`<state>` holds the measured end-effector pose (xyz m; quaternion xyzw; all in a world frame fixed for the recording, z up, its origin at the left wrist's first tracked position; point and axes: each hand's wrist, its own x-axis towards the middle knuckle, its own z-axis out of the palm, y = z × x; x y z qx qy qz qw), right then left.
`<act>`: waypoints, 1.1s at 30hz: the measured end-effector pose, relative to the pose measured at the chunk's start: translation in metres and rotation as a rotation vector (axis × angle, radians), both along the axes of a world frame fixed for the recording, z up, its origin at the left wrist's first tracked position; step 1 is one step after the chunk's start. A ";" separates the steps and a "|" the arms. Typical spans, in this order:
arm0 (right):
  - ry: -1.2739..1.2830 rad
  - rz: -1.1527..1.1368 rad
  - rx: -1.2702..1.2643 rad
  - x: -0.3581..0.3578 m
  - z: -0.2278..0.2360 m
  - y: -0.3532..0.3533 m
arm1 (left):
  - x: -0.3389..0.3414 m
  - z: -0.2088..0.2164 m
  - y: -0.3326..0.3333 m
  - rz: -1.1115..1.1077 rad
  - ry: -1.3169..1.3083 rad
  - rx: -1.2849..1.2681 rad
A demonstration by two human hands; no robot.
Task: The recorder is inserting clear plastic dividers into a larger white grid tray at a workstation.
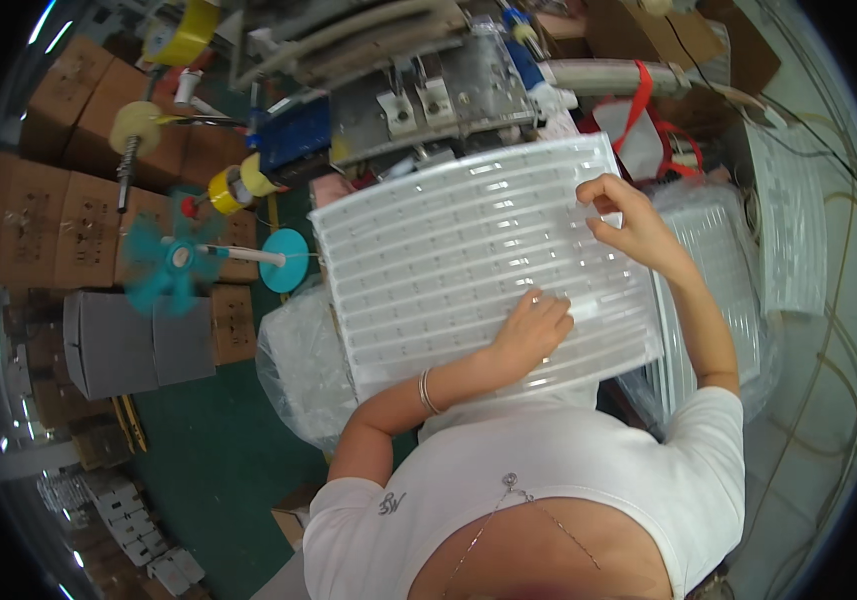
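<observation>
A large pale plastic tray (429,270) with long parallel ridges and rows of small marks or parts lies in front of me, slightly tilted. My left hand (534,328) rests over its lower right middle, fingers curled together and pointing down at the ridges. Anything in those fingertips is hidden or too small to make out. Above the tray's upper right part is my right hand (629,222), its thumb and bent fingers apart with a gap between them. No object shows clearly in that gap.
Behind the tray stands a metal machine (429,100). A teal fan (179,258) is at left, near grey boxes (114,345) and stacked cartons (89,230). Plastic-wrapped trays (714,270) lie at right. A clear plastic bag (299,365) hangs beside the tray's left edge.
</observation>
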<state>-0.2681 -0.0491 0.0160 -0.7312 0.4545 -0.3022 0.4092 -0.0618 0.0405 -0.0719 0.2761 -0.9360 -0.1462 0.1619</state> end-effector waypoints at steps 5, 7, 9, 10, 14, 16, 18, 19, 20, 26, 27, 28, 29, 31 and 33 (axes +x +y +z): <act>-0.037 -0.127 0.015 0.018 0.004 -0.019 | 0.013 -0.001 0.007 0.016 0.014 0.053; -0.046 -0.128 -0.030 0.020 0.001 -0.025 | 0.017 0.006 0.008 0.029 0.109 0.084; -0.100 -0.185 -0.181 0.022 0.006 -0.028 | 0.021 0.016 0.003 0.080 0.160 0.118; -0.118 -0.206 -0.198 0.023 0.005 -0.029 | 0.023 0.020 -0.002 0.118 0.202 0.169; -0.180 -0.236 -0.217 0.028 0.003 -0.037 | 0.047 0.035 -0.050 0.357 0.343 0.019; -0.239 -0.230 -0.117 0.030 0.004 -0.043 | 0.063 0.048 -0.078 0.542 0.395 -0.133; -0.319 -0.246 -0.027 0.032 0.008 -0.048 | 0.072 0.064 -0.106 0.691 0.444 -0.238; -0.320 -0.237 -0.039 0.035 0.010 -0.050 | 0.075 0.072 -0.119 0.746 0.478 -0.265; -0.343 -0.259 -0.062 0.037 0.011 -0.054 | 0.075 0.078 -0.133 0.743 0.484 -0.281; -0.243 -0.311 -0.353 0.066 0.013 -0.093 | 0.064 0.094 -0.224 0.890 0.208 -0.696; -0.245 -0.319 -0.370 0.074 0.016 -0.098 | 0.059 0.097 -0.229 0.880 0.218 -0.709; -0.193 -0.325 -0.468 0.081 0.019 -0.104 | 0.055 0.099 -0.234 0.833 0.170 -0.654; -0.145 -0.328 -0.564 0.090 0.021 -0.111 | 0.054 0.102 -0.239 0.791 0.118 -0.601; -0.104 -0.320 -0.677 0.104 0.023 -0.125 | 0.053 0.102 -0.234 0.734 0.192 -0.691; -0.068 -0.309 -0.774 0.119 0.027 -0.134 | 0.057 0.099 -0.214 0.712 0.240 -0.669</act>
